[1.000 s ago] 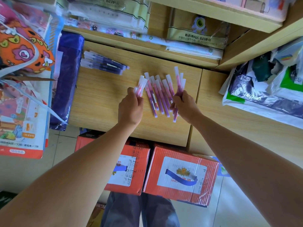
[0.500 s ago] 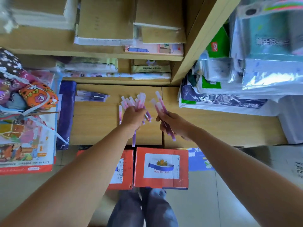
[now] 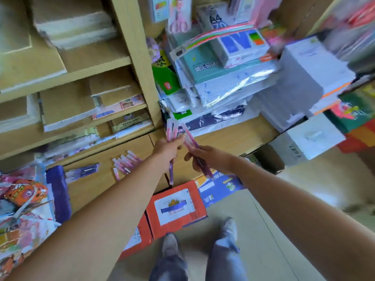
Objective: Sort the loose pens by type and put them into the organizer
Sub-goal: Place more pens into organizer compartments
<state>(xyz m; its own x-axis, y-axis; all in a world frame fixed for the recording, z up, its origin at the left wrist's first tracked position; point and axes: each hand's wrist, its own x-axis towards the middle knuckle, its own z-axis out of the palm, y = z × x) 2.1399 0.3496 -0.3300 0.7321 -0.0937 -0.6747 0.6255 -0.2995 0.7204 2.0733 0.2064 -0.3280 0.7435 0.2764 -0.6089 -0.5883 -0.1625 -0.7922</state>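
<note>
My left hand (image 3: 169, 150) grips a bunch of pink-and-purple pens (image 3: 171, 131), caps up, lifted above the wooden counter (image 3: 95, 185). My right hand (image 3: 205, 157) holds a few more of the same pens (image 3: 190, 138) right beside it, tips almost touching the left bunch. Several pink pens (image 3: 124, 162) still lie loose on the counter to the left. A small pile of dark purple pens (image 3: 83, 171) lies further left. No organizer is recognisable in the blurred view.
Wooden shelves (image 3: 81, 74) with paper stacks rise behind the counter. Wrapped stationery packs (image 3: 223, 78) and white boxes (image 3: 304, 78) are piled at the right. Red cartons (image 3: 174, 209) stand on the floor below the counter, by my feet. Colourful bags (image 3: 22, 197) crowd the left edge.
Both hands have lifted their pens off the counter and swung to the right. The camera has turned right and up, and the view is now blurred.
</note>
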